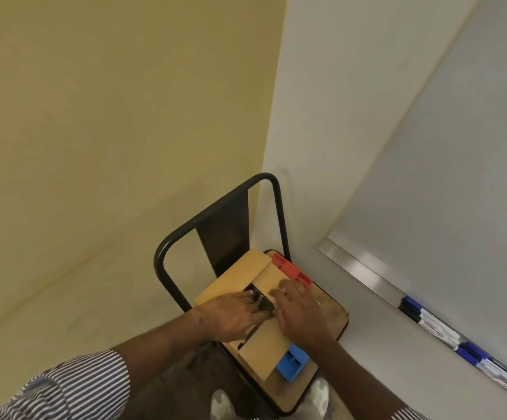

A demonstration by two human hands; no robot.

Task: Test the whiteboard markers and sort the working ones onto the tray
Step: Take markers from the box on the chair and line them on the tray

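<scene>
A classroom or meeting room is showing here: a large wall-mounted whiteboard (446,165) with blue-capped markers (428,321) lying on its metal ledge (364,275), beside a black metal-framed wooden chair (334,315).

a row of white-barrelled whiteboard markers with blue caps (446,328) lies end to end on the silver metal ledge (361,272) under the whiteboard (458,177), off toward four o'clock. at about six o'clock a flat tan cardboard box (264,348) rests on a wooden chair seat (328,301), flaps parted over a dark gap; whether markers lie inside cannot be told.
</scene>
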